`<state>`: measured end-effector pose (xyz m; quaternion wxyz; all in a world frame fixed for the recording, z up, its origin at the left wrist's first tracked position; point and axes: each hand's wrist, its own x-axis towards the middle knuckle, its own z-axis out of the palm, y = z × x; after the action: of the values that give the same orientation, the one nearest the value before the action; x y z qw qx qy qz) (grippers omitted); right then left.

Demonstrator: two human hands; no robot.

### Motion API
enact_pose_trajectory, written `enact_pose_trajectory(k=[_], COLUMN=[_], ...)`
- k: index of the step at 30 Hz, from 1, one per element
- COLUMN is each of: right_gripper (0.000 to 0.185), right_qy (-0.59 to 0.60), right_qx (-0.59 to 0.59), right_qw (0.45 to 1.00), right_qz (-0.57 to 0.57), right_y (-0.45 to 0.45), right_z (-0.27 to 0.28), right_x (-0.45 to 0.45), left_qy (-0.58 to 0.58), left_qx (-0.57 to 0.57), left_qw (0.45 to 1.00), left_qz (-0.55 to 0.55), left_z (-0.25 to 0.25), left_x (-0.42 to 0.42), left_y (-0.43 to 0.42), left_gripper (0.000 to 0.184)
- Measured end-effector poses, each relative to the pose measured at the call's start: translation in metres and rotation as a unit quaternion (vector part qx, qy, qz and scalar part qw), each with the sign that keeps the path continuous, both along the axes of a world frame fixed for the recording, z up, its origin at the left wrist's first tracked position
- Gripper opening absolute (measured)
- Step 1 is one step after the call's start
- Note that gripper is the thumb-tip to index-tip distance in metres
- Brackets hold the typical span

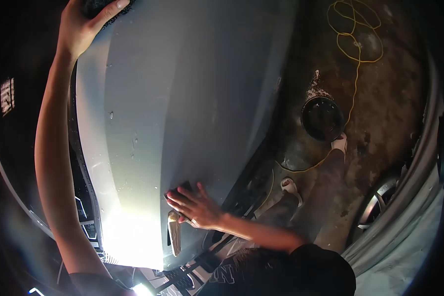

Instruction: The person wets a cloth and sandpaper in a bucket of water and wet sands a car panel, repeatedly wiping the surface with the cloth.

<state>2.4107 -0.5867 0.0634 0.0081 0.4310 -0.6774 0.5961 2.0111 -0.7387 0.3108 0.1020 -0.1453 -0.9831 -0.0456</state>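
At the top left, my left hand (81, 32) is closed on a black fuzzy pad (97, 9), partly out of frame. My right hand (195, 207) lies over a small dark block (186, 188) on the smooth grey panel (197, 113), its fingers pointing left and partly spread; the palm side is hidden. Just below that hand, a pale, worn elongated piece (174, 234) lies near the panel's lower end. Small drops or marks dot the panel, and a very bright patch of light covers its lower left.
A round black bucket (322, 118) stands on the stained floor (389, 98) at the right. A yellow cord (356, 84) loops past it and near two feet in light footwear. Grey sheeting (404, 241) hangs beside a wheel (377, 203) at the lower right.
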Motion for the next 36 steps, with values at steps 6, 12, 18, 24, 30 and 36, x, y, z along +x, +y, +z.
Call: enact_pose_trajectory(k=[6,12,18,24,30,36], right_gripper=[0.059,0.077,0.071,0.068,0.083,0.059], right_qy=[-0.326,-0.349,-0.372,-0.425,-0.410,-0.447], right_qx=[-0.082,-0.019,0.046,-0.048,0.031,0.020], right_qw=[0.921,0.930,0.918,0.883,0.911,0.859], right_qz=[-0.199,-0.110,-0.130,-0.194,-0.038,-0.248], right_y=[-0.024,-0.012,-0.023,-0.032,0.001,-0.021], right_z=[-0.069,-0.054,-0.109,-0.160,-0.057,-0.205], right_x=[-0.353,-0.063,-0.243,-0.368,-0.166,-0.542], left_qy=[-0.004,-0.022,-0.065,-0.074,-0.069,-0.080], left_qx=[0.030,-0.104,-0.087,-0.114,-0.128,-0.079], left_qw=[0.999,0.992,0.991,0.987,0.988,0.993], left_qz=[0.036,-0.063,-0.083,-0.084,-0.048,-0.026], left_z=[-0.012,0.006,0.010,0.015,0.015,0.013], left_x=[0.008,-0.002,-0.001,0.000,0.005,0.010], left_y=[0.007,-0.030,-0.028,-0.025,-0.036,-0.036], left_gripper=[0.084,0.062,0.066,0.073,0.083,0.080])
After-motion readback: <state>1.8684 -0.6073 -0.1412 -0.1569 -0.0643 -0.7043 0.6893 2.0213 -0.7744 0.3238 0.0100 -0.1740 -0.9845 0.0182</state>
